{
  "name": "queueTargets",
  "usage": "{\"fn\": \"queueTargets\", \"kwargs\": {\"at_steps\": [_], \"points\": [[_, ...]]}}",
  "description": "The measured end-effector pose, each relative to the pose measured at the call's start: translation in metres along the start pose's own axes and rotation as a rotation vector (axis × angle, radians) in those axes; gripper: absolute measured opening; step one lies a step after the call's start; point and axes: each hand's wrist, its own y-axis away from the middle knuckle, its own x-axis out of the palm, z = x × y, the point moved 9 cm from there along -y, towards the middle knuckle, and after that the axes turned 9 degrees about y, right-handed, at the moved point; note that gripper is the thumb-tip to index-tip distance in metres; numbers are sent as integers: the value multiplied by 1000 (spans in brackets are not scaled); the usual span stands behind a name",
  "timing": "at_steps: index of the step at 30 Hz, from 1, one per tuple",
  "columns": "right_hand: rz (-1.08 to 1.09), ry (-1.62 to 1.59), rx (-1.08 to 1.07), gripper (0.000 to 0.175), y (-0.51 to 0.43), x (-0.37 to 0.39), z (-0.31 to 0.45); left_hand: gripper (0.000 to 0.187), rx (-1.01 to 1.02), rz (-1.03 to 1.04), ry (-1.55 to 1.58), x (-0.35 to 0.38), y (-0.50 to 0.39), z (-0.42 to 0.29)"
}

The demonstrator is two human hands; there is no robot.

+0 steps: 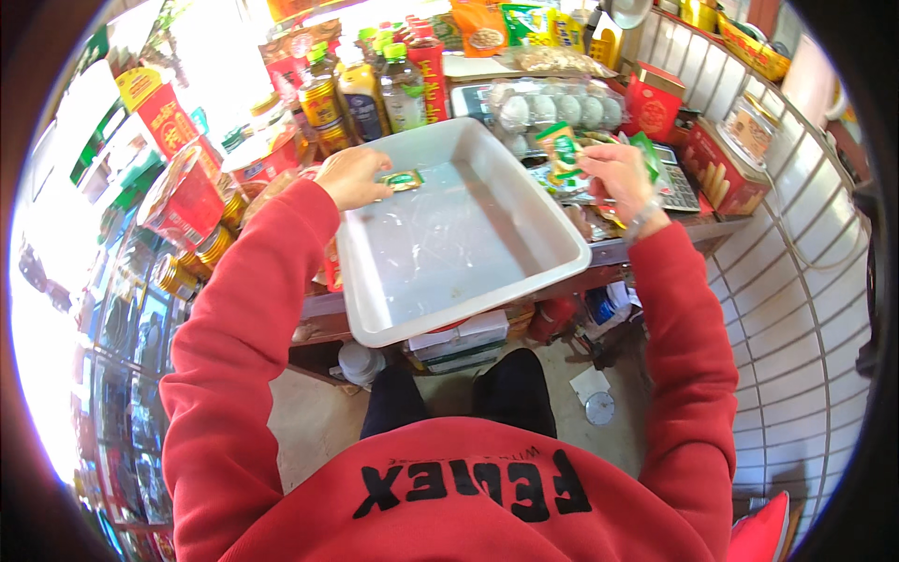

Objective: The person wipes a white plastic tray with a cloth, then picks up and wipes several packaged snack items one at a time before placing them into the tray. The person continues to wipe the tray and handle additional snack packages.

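A large white plastic bin (449, 232) lies in front of me, tilted over the counter's front edge. Inside it, near the far left corner, is one small green-and-gold packet (404, 180). My left hand (353, 175) reaches over the bin's left rim with fingers apart, right beside that packet; whether a fingertip touches it is hard to tell. To the right of the bin, my right hand (617, 174) pinches a similar green-and-gold packet (562, 154) between thumb and fingers. Below it, several other small packets (562, 184) are heaped on the counter.
Drink bottles (404, 88) stand behind the bin. An egg carton (555, 109) is at the back right, with a calculator (676, 184), a red box (727, 165) and a jar (751, 126) farther right. Instant noodle tubs (186, 193) and cans (175, 277) crowd the left side.
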Motion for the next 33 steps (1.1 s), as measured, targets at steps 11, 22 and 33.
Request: {"fn": "queueTargets", "kwargs": {"at_steps": [11, 22, 33], "points": [[75, 193, 89, 19, -40, 22, -21, 25, 16, 276, -309, 63, -45, 21], [6, 433, 51, 13, -34, 12, -18, 10, 112, 43, -468, 33, -47, -4], [43, 153, -121, 23, 19, 15, 57, 16, 67, -144, 228, -31, -28, -49]]}}
